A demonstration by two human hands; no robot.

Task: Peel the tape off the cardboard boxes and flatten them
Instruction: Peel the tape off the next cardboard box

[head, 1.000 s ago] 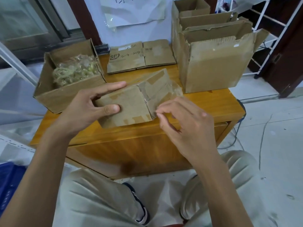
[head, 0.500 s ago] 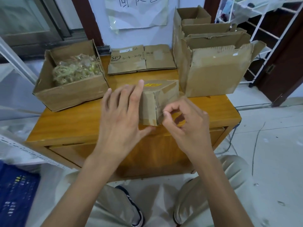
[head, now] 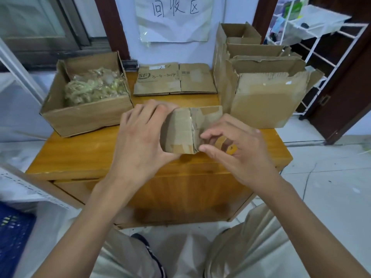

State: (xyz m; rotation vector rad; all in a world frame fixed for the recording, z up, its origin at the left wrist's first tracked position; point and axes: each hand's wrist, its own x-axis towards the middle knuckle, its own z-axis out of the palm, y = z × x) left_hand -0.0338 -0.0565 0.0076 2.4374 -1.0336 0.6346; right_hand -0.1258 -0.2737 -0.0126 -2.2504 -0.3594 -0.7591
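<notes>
Both hands meet on the small box (head: 192,129), held just above the worktop (head: 84,155) near its front edge. Left hand (head: 144,137) clasps the box's left side, fingers wrapped over the top, likely to steady it. Right hand (head: 236,145) has thumb and forefinger curled together at the near right corner, apparently picking at a tape (head: 181,147) edge; whether tape is caught cannot be told.
</notes>
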